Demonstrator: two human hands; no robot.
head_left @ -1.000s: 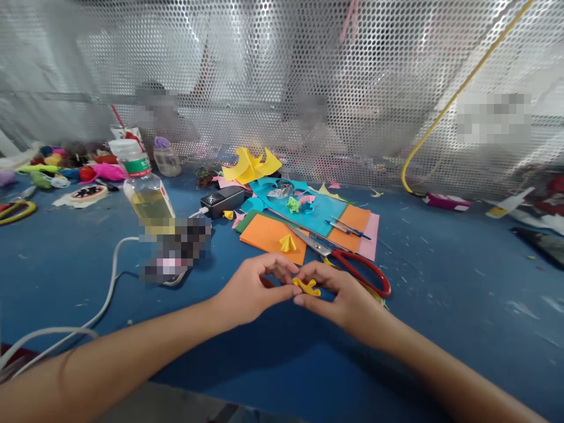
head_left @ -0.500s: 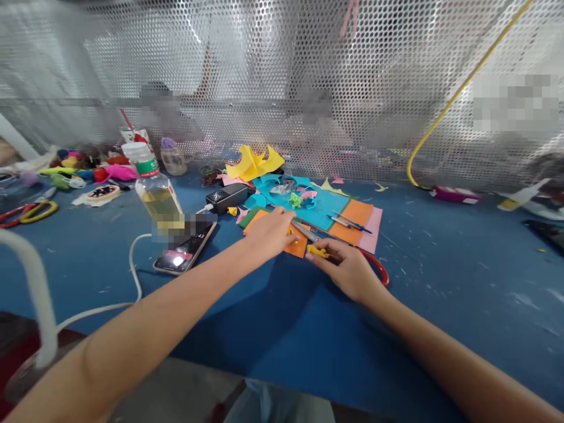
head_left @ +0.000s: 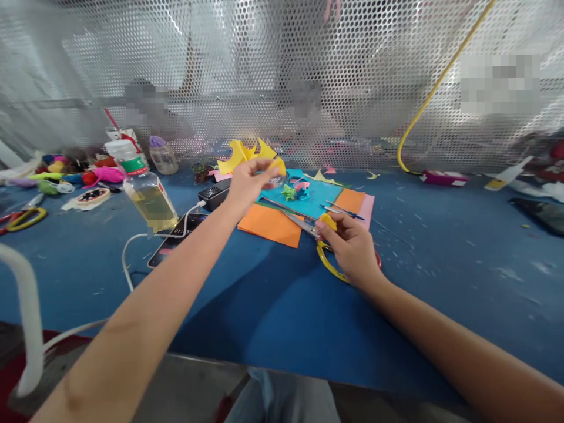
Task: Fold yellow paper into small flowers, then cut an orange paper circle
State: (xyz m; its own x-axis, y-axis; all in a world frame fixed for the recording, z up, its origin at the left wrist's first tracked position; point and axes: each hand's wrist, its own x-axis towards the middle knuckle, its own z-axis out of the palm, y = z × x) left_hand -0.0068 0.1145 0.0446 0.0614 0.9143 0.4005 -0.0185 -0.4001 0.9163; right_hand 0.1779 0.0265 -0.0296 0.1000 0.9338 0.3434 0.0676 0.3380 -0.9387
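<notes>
My left hand (head_left: pixel 250 179) is raised over the far side of the paper pile, its fingers pinching a yellow paper piece (head_left: pixel 278 167). Just behind it lie larger yellow paper scraps (head_left: pixel 238 154). My right hand (head_left: pixel 352 244) holds a small folded yellow piece (head_left: pixel 328 221) between thumb and fingers. Under and beside that hand are scissors (head_left: pixel 331 264) with yellow and red handles. Orange paper (head_left: pixel 273 226) lies left of the scissors, and blue paper (head_left: pixel 315 200) with small green and pink crumpled pieces is beyond.
A bottle of yellowish liquid (head_left: pixel 150 197), a phone (head_left: pixel 170 247) with a white cable and a black speaker-like box (head_left: pixel 215 194) stand or lie at left. Pens (head_left: pixel 343 210) rest on the papers. Behind is a perforated metal panel (head_left: pixel 264 70).
My left hand has lifted off the orange paper and moved up and away with a yellow piece. My right hand has risen slightly, uncovering the yellow scissor handle. The view has shifted a little.
</notes>
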